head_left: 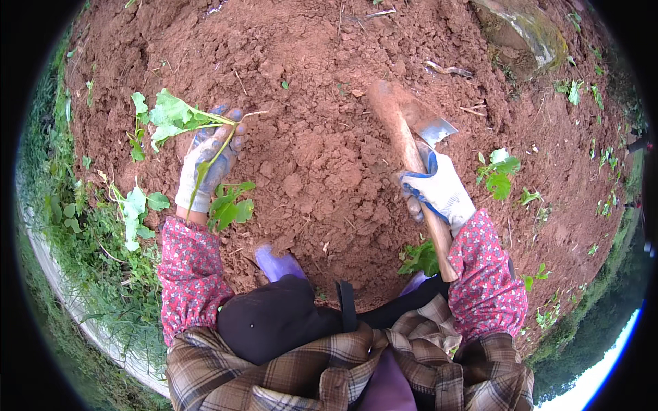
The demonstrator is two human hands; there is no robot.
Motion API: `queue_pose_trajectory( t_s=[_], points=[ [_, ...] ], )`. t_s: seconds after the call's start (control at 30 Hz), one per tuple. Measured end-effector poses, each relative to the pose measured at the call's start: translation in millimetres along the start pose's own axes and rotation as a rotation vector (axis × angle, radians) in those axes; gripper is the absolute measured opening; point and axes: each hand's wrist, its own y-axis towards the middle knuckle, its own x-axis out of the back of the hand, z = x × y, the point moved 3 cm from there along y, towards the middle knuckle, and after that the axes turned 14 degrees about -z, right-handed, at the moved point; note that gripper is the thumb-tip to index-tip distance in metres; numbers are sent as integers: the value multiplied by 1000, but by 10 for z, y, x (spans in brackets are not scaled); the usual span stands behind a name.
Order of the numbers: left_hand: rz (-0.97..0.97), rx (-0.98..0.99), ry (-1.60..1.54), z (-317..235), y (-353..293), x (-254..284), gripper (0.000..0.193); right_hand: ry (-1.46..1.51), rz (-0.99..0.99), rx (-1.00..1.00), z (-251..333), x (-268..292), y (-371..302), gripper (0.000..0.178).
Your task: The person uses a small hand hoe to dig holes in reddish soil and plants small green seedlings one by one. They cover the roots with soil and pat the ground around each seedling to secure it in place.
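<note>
My left hand [214, 161], in a white and blue work glove, is closed around the stem of a leafy green seedling [175, 116]. Its broad leaves point left and its thin root end sticks out to the right past my fingers. My right hand [436, 185], gloved alike, grips the wooden handle of a short hoe [406, 145]. The hoe's head is caked in red soil, with a bare metal corner of the blade showing, and it rests at the loose earth. The handle's butt end lies by my right sleeve.
Crumbly red soil [322, 157] spreads before me. Several small leafy plants stand in it, such as one on the right [499, 175] and one by my left wrist [229, 205]. A rock [524, 34] sits at the far right. Grass [89, 253] borders a pale path on the left.
</note>
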Motion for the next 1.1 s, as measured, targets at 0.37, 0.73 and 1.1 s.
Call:
queue_pose_trajectory(
  t_s=[0.37, 0.73, 1.1],
  points=[
    [-52, -25, 149, 146, 23, -315, 48, 302, -181, 42, -32, -373, 113, 18],
    [-230, -307, 401, 12, 115, -284, 33, 522, -443, 603, 675, 353, -421, 28],
    [-194, -252, 403, 206, 412, -524, 35, 56, -329, 109, 99, -460, 76, 17]
  ],
)
